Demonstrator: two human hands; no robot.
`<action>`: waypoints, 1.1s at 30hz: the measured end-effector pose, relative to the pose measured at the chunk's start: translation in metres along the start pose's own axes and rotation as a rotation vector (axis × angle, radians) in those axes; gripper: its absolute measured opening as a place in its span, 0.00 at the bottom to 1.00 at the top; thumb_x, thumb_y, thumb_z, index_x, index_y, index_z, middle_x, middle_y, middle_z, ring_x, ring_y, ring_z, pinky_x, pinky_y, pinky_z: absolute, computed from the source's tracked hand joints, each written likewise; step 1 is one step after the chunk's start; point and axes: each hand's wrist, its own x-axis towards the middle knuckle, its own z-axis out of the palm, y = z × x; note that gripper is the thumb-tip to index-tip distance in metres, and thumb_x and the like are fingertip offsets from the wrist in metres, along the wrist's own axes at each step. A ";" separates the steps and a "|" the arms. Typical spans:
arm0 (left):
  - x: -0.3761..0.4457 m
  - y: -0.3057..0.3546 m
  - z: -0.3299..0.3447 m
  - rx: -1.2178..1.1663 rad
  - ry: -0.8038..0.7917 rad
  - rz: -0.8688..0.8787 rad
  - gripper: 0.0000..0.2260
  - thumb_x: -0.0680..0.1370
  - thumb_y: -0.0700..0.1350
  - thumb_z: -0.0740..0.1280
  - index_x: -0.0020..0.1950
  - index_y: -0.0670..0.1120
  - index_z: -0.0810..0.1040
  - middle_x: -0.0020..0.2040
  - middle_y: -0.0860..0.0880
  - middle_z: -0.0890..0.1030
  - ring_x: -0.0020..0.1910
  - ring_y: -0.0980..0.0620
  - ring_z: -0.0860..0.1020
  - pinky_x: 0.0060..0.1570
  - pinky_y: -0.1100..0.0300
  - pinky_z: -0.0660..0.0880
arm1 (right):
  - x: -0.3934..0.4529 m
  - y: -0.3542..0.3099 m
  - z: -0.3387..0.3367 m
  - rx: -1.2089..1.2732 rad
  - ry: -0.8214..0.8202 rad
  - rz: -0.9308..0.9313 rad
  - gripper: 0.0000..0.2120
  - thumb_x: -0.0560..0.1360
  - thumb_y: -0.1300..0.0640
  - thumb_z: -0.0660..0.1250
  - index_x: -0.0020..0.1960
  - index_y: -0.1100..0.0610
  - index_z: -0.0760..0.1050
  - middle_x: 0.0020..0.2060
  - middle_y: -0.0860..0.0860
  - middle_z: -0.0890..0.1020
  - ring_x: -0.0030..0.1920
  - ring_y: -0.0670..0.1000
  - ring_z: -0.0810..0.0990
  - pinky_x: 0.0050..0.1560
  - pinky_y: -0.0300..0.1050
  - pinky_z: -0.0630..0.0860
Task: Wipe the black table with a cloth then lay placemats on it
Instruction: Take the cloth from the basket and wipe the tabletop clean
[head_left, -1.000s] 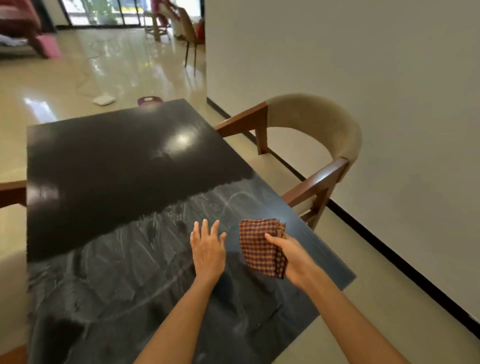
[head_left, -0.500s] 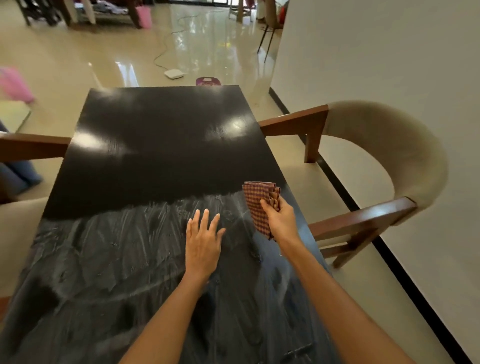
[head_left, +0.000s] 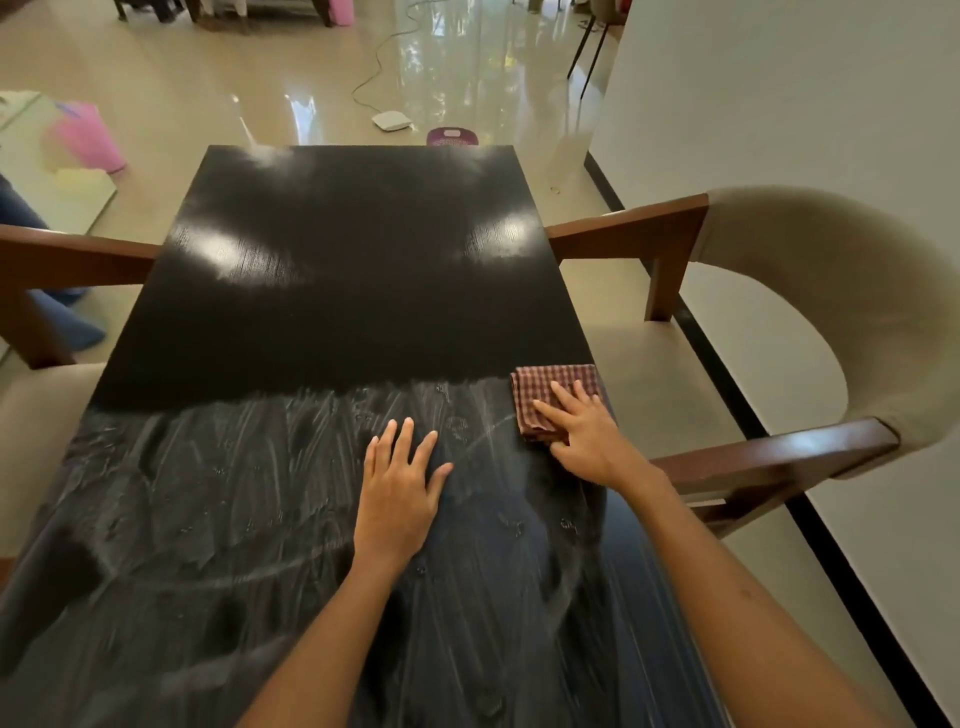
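Black bench (head_left: 363, 270) seen from head cam, long axis running away from viewer. Near half covered w/ whitish wipe streaks and smears; far half glossy, unstreaked, w/ two bright reflections. Boundary btwn the two zones runs straight across approx mid-bench.

Checked red cloth (head_left: 550, 395) folded, lying flat on bench at right edge, right on the streak boundary. Right hand (head_left: 587, 441) pressing down on cloth's near part, fingers straight and slightly spread over fabric, not curled round it; grip flat, palm partly off cloth toward viewer. Far half of cloth showing beyond fingertips.

Left hand (head_left: 400, 499) flat on streaked surface just left of cloth, apart from it, fingers extended and fanned, thumb out to right; grip spread, holding nothing. Both forearms bare, entering from bottom of view.

No placemats on bench.

Around: wooden armchair w/ beige curved back (head_left: 841, 291) at right side of bench, close to white wall; another wooden chair arm (head_left: 72, 260) at left side. Glossy tiled floor beyond, w/ white flat device on cable (head_left: 390, 120) and purple item (head_left: 451, 137) just past far bench edge. Pink blurred object (head_left: 85, 136) far left.
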 end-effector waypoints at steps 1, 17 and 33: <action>0.000 0.000 0.000 0.002 -0.003 -0.001 0.24 0.80 0.59 0.51 0.71 0.49 0.70 0.72 0.44 0.68 0.74 0.45 0.60 0.73 0.46 0.58 | 0.000 -0.003 -0.003 0.054 0.005 0.017 0.27 0.80 0.52 0.58 0.78 0.46 0.57 0.79 0.52 0.49 0.78 0.57 0.43 0.76 0.54 0.41; 0.000 -0.001 0.002 -0.018 0.022 -0.009 0.24 0.80 0.59 0.52 0.71 0.49 0.70 0.72 0.45 0.68 0.75 0.46 0.59 0.74 0.48 0.56 | 0.029 -0.010 0.020 -0.140 0.243 0.227 0.28 0.81 0.42 0.49 0.79 0.46 0.50 0.79 0.55 0.50 0.78 0.60 0.43 0.75 0.63 0.42; -0.001 0.000 -0.002 -0.045 0.009 0.001 0.22 0.81 0.57 0.56 0.71 0.48 0.69 0.73 0.44 0.67 0.75 0.45 0.59 0.75 0.48 0.54 | -0.043 -0.010 0.038 -0.111 0.215 0.234 0.27 0.82 0.40 0.47 0.79 0.46 0.50 0.79 0.54 0.50 0.78 0.60 0.43 0.75 0.61 0.45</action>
